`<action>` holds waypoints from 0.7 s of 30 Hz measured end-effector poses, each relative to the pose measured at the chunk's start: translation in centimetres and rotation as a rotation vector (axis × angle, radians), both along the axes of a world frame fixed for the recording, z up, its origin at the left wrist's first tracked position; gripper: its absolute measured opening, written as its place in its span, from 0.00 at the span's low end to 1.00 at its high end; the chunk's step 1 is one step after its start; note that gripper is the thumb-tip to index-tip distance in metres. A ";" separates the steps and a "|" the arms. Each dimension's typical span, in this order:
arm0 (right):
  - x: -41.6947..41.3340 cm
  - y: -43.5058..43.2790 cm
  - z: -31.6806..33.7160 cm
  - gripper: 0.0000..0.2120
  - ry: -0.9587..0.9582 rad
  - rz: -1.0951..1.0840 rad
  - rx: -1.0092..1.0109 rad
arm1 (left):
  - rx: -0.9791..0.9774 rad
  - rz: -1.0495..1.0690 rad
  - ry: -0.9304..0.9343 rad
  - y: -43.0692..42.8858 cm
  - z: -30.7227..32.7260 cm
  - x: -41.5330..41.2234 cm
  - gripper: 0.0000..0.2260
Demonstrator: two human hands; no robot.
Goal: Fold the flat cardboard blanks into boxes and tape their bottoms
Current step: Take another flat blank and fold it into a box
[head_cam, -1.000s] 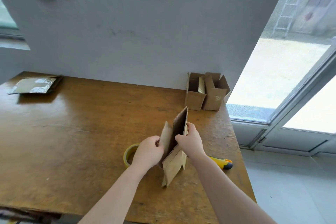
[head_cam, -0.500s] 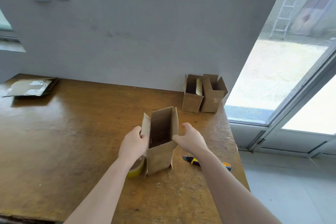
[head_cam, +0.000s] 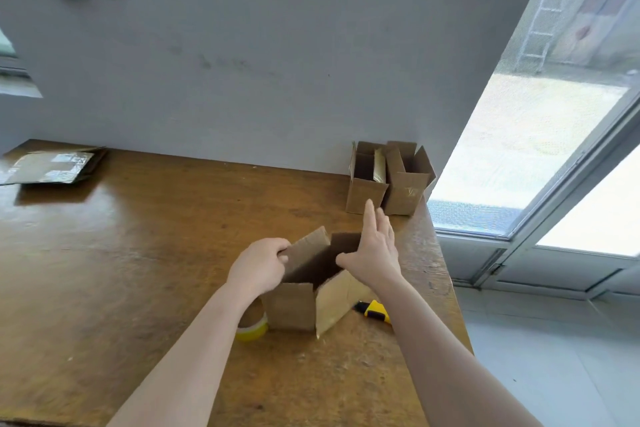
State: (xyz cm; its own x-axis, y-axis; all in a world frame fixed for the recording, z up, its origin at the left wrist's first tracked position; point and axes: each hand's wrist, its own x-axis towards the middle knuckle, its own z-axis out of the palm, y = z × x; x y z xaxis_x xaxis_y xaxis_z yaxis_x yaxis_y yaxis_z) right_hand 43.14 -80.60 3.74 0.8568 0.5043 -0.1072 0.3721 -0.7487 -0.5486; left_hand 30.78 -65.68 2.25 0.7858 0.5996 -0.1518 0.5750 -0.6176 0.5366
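Observation:
An opened cardboard box [head_cam: 301, 305] stands on the wooden table [head_cam: 138, 270], its top open toward me. My left hand [head_cam: 259, 265] grips the box's upper left flap with curled fingers. My right hand [head_cam: 375, 248] is flat with straight fingers and presses against the box's right side flap. A yellow tape roll [head_cam: 252, 328] lies just left of the box, partly hidden by my left forearm. A stack of flat cardboard blanks [head_cam: 52, 166] lies at the table's far left.
Two folded boxes [head_cam: 388, 180] stand at the table's far right corner against the wall. A yellow utility knife [head_cam: 374, 310] lies right of the box, partly under my right arm. The table's right edge drops to a tiled floor by a glass door.
The flattened blank has been spread into an open box and set lower on the table. My right hand has let go and opened flat against its right side.

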 end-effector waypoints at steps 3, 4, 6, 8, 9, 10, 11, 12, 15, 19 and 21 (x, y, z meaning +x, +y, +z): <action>0.9 -0.6 -0.2 0.35 0.002 0.060 -0.081 | -0.011 -0.019 -0.001 0.3 0.2 0.5 0.10; 1.0 -0.9 -0.1 0.30 0.011 0.057 -0.077 | -0.012 0.014 -0.023 0.3 0.3 0.7 0.09; 1.1 -1.1 0.1 0.22 0.047 0.082 -0.056 | -0.002 0.088 -0.086 0.2 0.3 1.1 0.08; 0.9 -1.0 0.2 0.14 0.084 0.123 -0.041 | 0.013 0.112 -0.161 -0.4 0.2 1.6 0.09; 0.7 -1.0 0.3 0.09 0.092 0.120 -0.028 | 0.011 0.104 -0.197 -0.8 0.2 1.9 0.09; 0.5 -1.0 0.3 0.08 0.090 0.102 -0.009 | 0.000 0.096 -0.233 -1.1 0.2 2.1 0.09; 0.4 -1.1 0.1 0.08 0.086 0.079 0.010 | -0.016 0.099 -0.276 -1.3 0.2 2.3 0.08; 0.3 -1.2 0.0 0.08 0.081 0.056 0.029 | -0.035 0.119 -0.321 -1.4 0.2 2.3 0.07; 0.0 -1.6 -0.4 0.07 0.039 0.030 0.042 | -0.093 0.218 -0.409 -1.3 0.1 1.4 0.11; -0.2 -1.7 -0.7 0.06 -0.001 0.024 0.061 | -0.191 0.356 -0.369 -0.6 -1.0 -1.4 0.17; -0.3 -1.6 -1.0 0.08 -0.011 0.010 0.064 | -0.243 0.368 -0.276 -0.3 -1.5 -2.6 0.15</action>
